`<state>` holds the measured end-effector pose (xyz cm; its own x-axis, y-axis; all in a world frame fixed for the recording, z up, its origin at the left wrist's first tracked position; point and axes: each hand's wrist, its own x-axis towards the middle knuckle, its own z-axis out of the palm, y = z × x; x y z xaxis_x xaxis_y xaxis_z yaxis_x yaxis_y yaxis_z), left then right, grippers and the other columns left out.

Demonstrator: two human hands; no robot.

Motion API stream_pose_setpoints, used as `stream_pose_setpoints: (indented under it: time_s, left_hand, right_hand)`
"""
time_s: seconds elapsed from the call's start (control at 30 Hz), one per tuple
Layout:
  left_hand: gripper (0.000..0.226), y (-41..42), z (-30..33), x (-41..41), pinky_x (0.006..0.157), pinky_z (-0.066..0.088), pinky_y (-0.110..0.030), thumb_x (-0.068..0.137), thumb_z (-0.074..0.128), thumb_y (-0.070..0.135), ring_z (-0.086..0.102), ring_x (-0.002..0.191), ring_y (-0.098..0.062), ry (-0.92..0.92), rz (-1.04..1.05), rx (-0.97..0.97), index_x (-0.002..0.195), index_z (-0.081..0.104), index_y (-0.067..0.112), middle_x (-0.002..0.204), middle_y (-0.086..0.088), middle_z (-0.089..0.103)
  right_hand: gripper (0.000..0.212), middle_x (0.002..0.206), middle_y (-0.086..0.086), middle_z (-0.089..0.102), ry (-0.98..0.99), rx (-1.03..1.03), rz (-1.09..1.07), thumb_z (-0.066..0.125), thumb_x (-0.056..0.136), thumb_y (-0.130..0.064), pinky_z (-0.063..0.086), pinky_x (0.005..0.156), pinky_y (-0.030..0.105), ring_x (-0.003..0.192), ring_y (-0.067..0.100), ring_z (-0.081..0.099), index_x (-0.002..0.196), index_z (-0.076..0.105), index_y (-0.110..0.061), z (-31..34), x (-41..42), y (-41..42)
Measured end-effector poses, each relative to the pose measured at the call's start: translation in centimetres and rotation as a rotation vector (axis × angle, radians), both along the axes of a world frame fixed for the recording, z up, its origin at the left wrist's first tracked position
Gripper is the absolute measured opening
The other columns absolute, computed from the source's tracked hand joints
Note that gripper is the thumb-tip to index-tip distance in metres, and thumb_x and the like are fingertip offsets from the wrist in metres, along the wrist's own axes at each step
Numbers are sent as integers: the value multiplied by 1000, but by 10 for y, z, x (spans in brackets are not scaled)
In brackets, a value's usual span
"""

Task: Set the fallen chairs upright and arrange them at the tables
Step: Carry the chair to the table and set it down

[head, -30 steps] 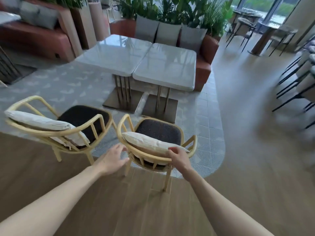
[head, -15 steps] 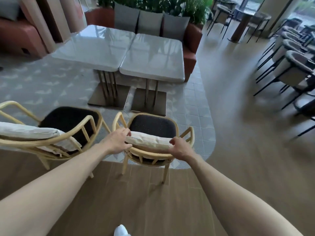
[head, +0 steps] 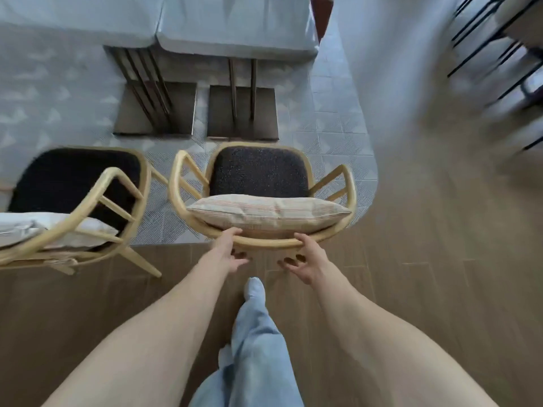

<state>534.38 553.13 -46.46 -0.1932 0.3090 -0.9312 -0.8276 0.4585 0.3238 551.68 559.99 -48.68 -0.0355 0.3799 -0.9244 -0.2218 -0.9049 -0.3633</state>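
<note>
An upright wooden chair [head: 260,171] with a dark seat and a striped cushion [head: 269,212] stands facing the two pale tables [head: 235,27], just short of their metal bases. My left hand [head: 230,251] and my right hand [head: 307,258] both hold its curved back rail [head: 270,243]. On each hand the thumb lies over the rail and the fingers curl beneath it. A second matching chair [head: 73,201] stands upright at the left, beside the first, with a white cushion on its back.
Black-legged chairs [head: 499,54] blur past at the upper right on the wood floor. A corner of an orange sofa [head: 322,16] shows behind the tables. My leg in blue jeans with a white shoe [head: 255,287] is just behind the chair. Patterned tile lies under the tables.
The view has tipped down and come closer to the chair. The chair now stands nearer the table bases, and both hands have shifted toward the middle of its back rail.
</note>
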Motion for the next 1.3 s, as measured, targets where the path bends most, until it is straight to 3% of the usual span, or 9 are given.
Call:
stream_pose_setpoints:
  time_s: [0.1, 0.3, 0.43, 0.6, 0.67, 0.73, 0.9, 1.1, 1.3]
  left_hand:
    - [7, 17, -18, 18, 100, 47, -57, 92, 60, 9, 57, 92, -34, -83, 142, 39, 98, 57, 8, 108, -19, 59]
    - [12, 30, -41, 15, 59, 47, -31, 88, 57, 2, 55, 70, -20, -46, 266, -110, 79, 56, 8, 76, -7, 58]
    - [13, 31, -39, 15, 55, 41, -27, 87, 56, -1, 53, 72, -18, -74, 265, -112, 77, 54, 8, 75, -5, 55]
    - [16, 30, -43, -1, 70, 52, -30, 85, 58, -3, 63, 86, -22, -83, 286, -55, 99, 62, 4, 95, -11, 64]
    - [33, 35, -43, -12, 92, 52, -32, 84, 59, -4, 63, 105, -25, -58, 300, -57, 117, 63, 1, 112, -15, 63]
    - [39, 43, -46, -24, 90, 52, -33, 83, 59, -5, 61, 106, -26, -36, 311, -53, 121, 62, 3, 114, -15, 62]
    - [20, 75, -48, -45, 75, 54, -30, 84, 58, -8, 62, 88, -22, -21, 368, -9, 97, 58, 7, 93, -11, 60]
    - [14, 129, -44, -65, 95, 53, -33, 87, 56, -10, 60, 82, -23, -37, 446, 31, 87, 55, 4, 91, -13, 59]
    - [28, 182, -43, -95, 104, 51, -39, 89, 56, -10, 62, 108, -31, -18, 492, 96, 115, 55, 0, 110, -18, 59]
  right_hand:
    - [43, 129, 25, 58, 158, -36, -106, 71, 90, -14, 54, 84, 62, 104, 44, 62, 129, 55, -6, -26, -17, 2]
    - [19, 100, 16, 67, 199, -42, -275, 56, 92, -1, 57, 73, 53, 92, 32, 65, 110, 58, -5, -46, -31, 7]
    - [27, 98, 11, 60, 240, -43, -329, 49, 88, 13, 49, 106, 47, 95, 27, 60, 98, 57, -12, -47, -35, 12]
    - [32, 66, 8, 63, 247, -43, -342, 49, 88, 18, 54, 90, 38, 71, 22, 58, 74, 57, -10, -44, -43, 12]
    - [34, 74, 10, 64, 273, -42, -365, 49, 88, 19, 46, 108, 40, 77, 23, 59, 76, 60, -10, -44, -54, 17]
    - [30, 83, 12, 62, 282, -41, -368, 50, 88, 19, 41, 116, 42, 82, 25, 59, 83, 61, -8, -45, -67, 25]
    - [26, 84, 12, 62, 269, -19, -355, 49, 89, 19, 42, 116, 46, 80, 25, 59, 87, 60, -5, -41, -91, 62]
    - [41, 103, 13, 62, 338, 36, -356, 42, 90, 22, 44, 112, 50, 104, 32, 58, 107, 58, -12, -32, -115, 123]
    - [52, 127, 19, 53, 336, 48, -338, 45, 90, 21, 44, 113, 49, 115, 35, 53, 129, 49, -14, -28, -146, 181]
